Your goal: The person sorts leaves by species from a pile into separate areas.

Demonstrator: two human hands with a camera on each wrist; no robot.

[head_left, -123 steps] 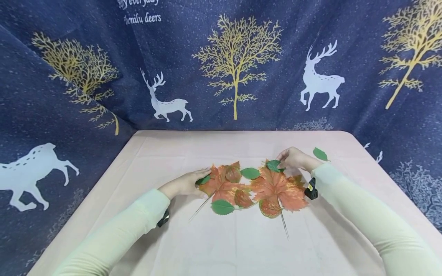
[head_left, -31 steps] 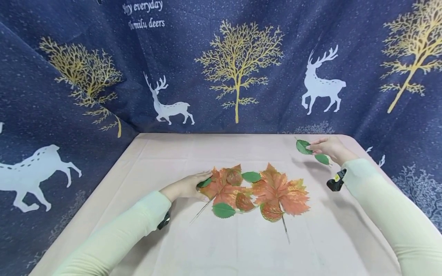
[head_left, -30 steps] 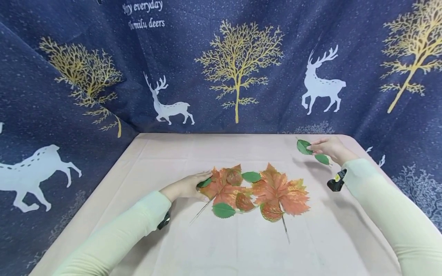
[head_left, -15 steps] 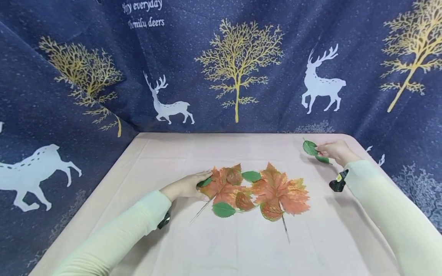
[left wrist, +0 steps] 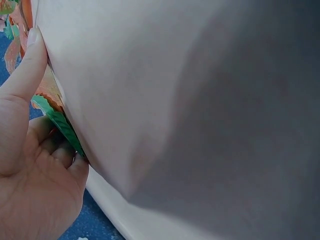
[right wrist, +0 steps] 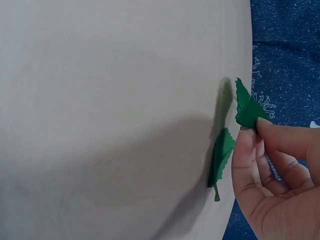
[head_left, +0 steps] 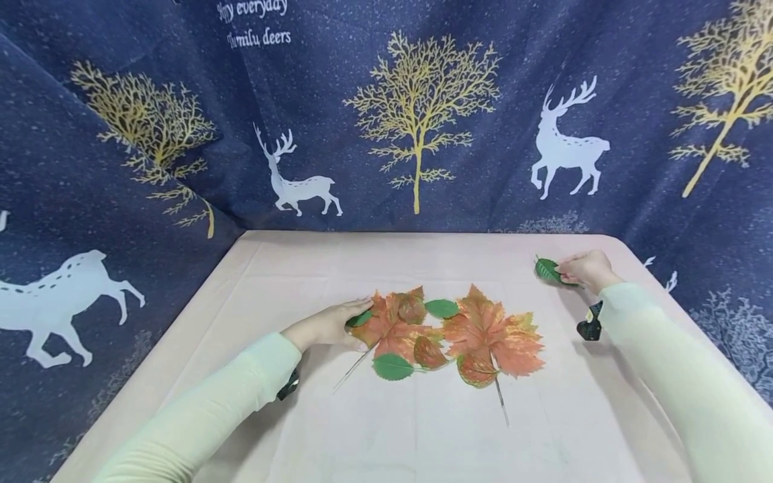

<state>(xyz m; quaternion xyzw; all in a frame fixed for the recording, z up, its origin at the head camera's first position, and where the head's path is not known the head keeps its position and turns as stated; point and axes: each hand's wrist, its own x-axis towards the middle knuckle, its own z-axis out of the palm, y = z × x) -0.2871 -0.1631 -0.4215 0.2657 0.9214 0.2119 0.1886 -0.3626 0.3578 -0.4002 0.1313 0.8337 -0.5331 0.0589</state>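
Note:
My right hand [head_left: 588, 270] pinches a green artificial leaf [right wrist: 248, 109] between thumb and fingertips near the far right of the table. Just below it, a second green leaf [right wrist: 222, 157] lies on the tabletop; from the head view it is mostly covered. On the left, my left hand [head_left: 329, 327] rests at the edge of the left orange maple leaf [head_left: 386, 329], thumb extended. A small green leaf [left wrist: 62, 125] lies against its fingers. Beside that stands the right orange maple leaf [head_left: 492, 335], flat on the table with a thin stem.
Between and around the maple leaves lie a green leaf [head_left: 442, 308], another green leaf [head_left: 392, 367], and smaller reddish leaves [head_left: 429, 352]. The pale pink tabletop [head_left: 459, 436] ends at a blue curtain [head_left: 386, 134] printed with deer and trees.
The right hand has lifted the green leaf off the right maple leaf and carried it rightward, then lowered it toward the other green leaf. The left hand has stayed in place.

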